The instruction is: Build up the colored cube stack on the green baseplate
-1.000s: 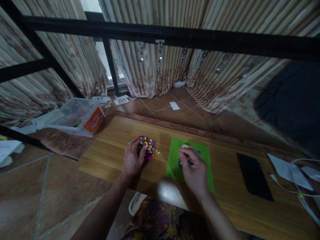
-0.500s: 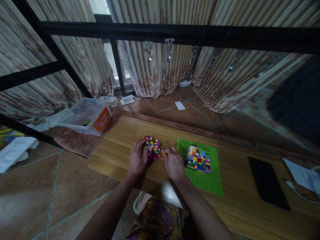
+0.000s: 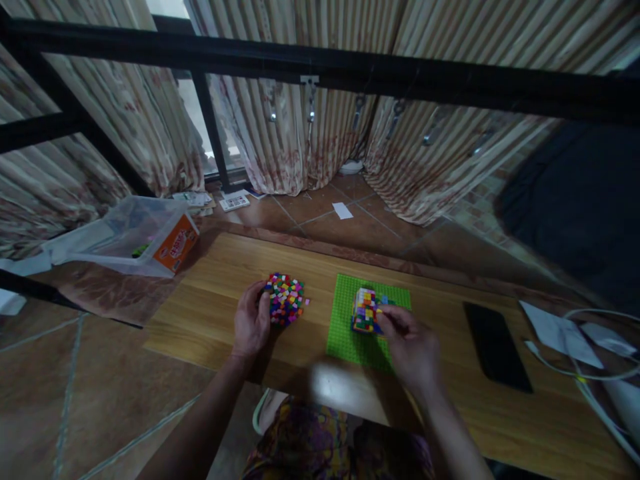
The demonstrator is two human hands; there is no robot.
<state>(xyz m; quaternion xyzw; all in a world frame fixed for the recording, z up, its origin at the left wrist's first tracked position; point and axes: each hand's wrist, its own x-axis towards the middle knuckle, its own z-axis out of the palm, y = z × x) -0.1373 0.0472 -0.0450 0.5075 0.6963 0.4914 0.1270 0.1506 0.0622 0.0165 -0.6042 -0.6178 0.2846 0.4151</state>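
Observation:
A pile of small coloured bricks (image 3: 286, 299) lies on the wooden table (image 3: 240, 267). My left hand (image 3: 251, 321) rests against the pile's near left side, fingers curled on it. To the right lies a green baseplate (image 3: 350, 340) with a block of stacked coloured bricks (image 3: 364, 309) on it. My right hand (image 3: 413, 347) reaches onto the block's right side, fingertips pinched at it; whether a brick is between them I cannot tell.
A black phone (image 3: 495, 347) lies flat on the table at the right, with papers (image 3: 555, 330) and white cables (image 3: 585, 377) beyond it. A clear plastic box with an orange label (image 3: 145, 233) stands on the floor at the left. Black bars (image 3: 320, 67) and curtains stand behind.
My right hand went from the baseplate to the loose pile, then back to the right onto the stacked block. My left hand stayed at the pile.

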